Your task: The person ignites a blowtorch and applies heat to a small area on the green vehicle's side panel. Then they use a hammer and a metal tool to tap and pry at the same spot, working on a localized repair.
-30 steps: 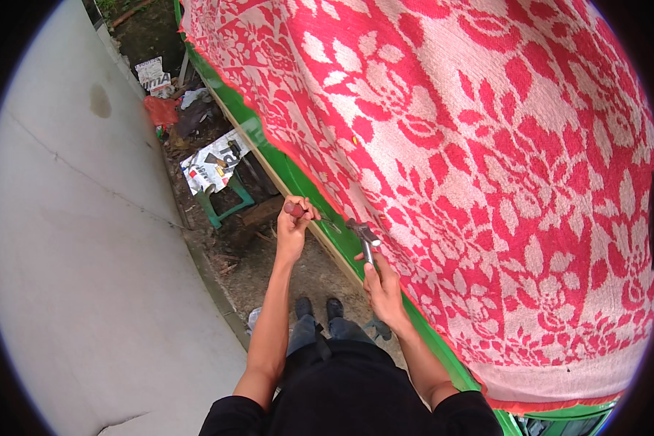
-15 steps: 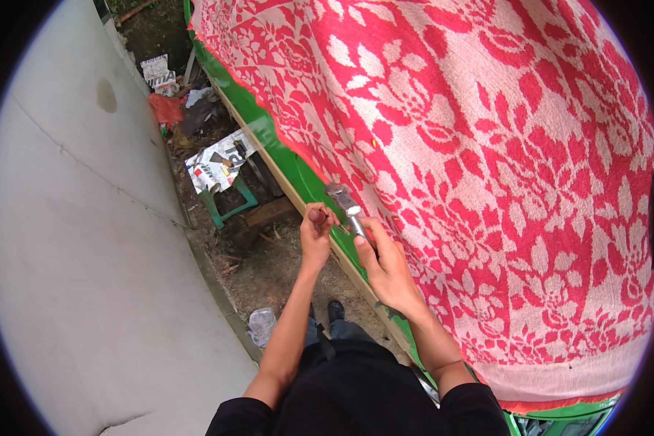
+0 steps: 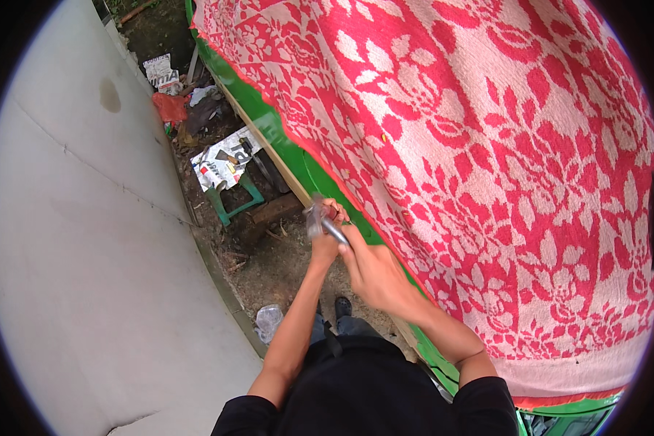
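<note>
My right hand (image 3: pixel 376 270) is closed around a hammer (image 3: pixel 334 230) with a metal shaft. The hammer's head is smeared by motion and lies over my left hand (image 3: pixel 325 245). In that left fist is a tool with a reddish-brown rounded handle (image 3: pixel 332 211), partly covered by the hammer; its lower part is hidden, so I cannot tell its exact kind. Both hands are at the light wooden strip (image 3: pixel 296 187) along the edge of a green painted panel (image 3: pixel 272 134). Whether the hammer touches the handle is unclear.
A red and pale flowered cloth (image 3: pixel 487 182) drapes over the green structure at the right. A pale wall (image 3: pixel 102 254) curves along the left. Between them on the dirt lie a green stool (image 3: pixel 234 207), a printed sheet (image 3: pixel 221 163), a red bag (image 3: pixel 169 107) and clear plastic (image 3: pixel 269 320).
The hammer has swung leftward and down, from beside my left hand to over the handle it holds. My right hand has moved slightly left with it; my left hand has shifted a little right.
</note>
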